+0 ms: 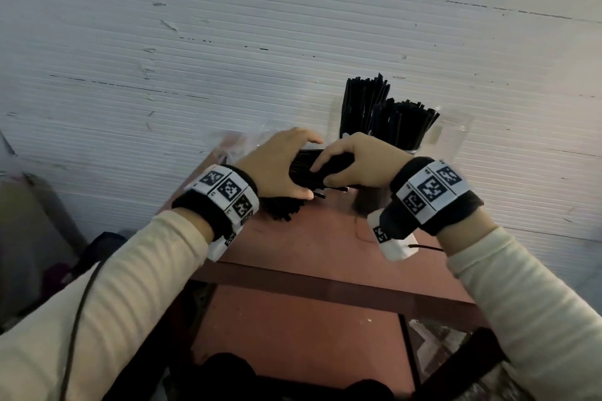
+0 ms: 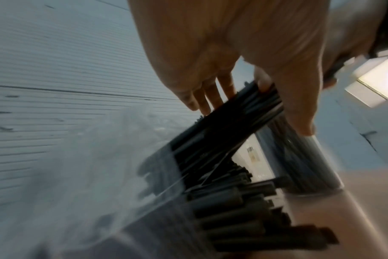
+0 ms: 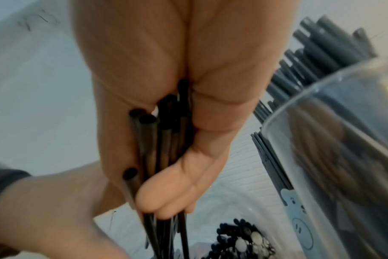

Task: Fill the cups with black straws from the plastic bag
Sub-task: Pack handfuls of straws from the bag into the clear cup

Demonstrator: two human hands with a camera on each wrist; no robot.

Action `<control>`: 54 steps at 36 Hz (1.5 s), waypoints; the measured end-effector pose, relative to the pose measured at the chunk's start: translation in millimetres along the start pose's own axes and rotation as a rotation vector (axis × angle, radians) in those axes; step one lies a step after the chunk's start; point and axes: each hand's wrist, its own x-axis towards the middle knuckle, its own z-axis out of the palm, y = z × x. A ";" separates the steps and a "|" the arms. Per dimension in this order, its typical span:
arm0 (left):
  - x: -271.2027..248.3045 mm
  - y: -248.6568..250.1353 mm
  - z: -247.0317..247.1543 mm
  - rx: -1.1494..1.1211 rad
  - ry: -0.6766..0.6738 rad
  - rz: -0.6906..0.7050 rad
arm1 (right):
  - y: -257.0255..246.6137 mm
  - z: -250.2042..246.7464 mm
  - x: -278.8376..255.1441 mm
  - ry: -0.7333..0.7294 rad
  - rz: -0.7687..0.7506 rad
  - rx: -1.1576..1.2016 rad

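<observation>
A bundle of black straws (image 1: 308, 166) lies level between both hands above the back of the red table (image 1: 309, 238). My left hand (image 1: 311, 169) curls over its left part, thumb underneath. From the right, my right hand (image 1: 322, 174) grips the same bundle (image 3: 159, 140). The clear plastic bag (image 1: 241, 143) lies behind and under the left hand, with more straws (image 2: 233, 210) sticking out of its mouth. Two clear cups packed with straws (image 1: 365, 104) (image 1: 404, 127) stand at the back right. Another clear cup (image 1: 456, 137) stands beside them; its inside is hard to see.
A pale ribbed wall (image 1: 228, 42) runs right behind the table. A dark crossbar (image 1: 325, 283) and a lower red shelf (image 1: 293, 335) sit below the table top. Grey bundled items (image 1: 32, 221) lie to the left on the floor.
</observation>
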 end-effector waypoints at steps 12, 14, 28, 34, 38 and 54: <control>36.0 56.9 20.1 -0.064 0.045 -0.083 | 0.5 -36.6 -52.1 0.121 -0.029 0.049; 39.6 63.4 20.1 -0.146 0.093 -0.080 | -5.4 -48.0 -62.1 0.218 -0.043 0.039; 37.5 85.1 55.7 -0.933 0.037 -0.333 | -8.7 -22.5 -36.9 0.533 -0.187 -0.145; 32.2 76.8 59.1 -0.996 -0.004 -0.381 | -0.6 -7.3 -32.8 0.598 -0.214 -0.110; 33.0 78.7 58.2 -0.986 -0.015 -0.388 | 1.2 -4.5 -30.5 0.635 -0.187 -0.085; 27.3 78.8 69.0 -0.697 -0.025 -0.351 | -2.2 -7.5 -42.3 0.724 -0.238 0.021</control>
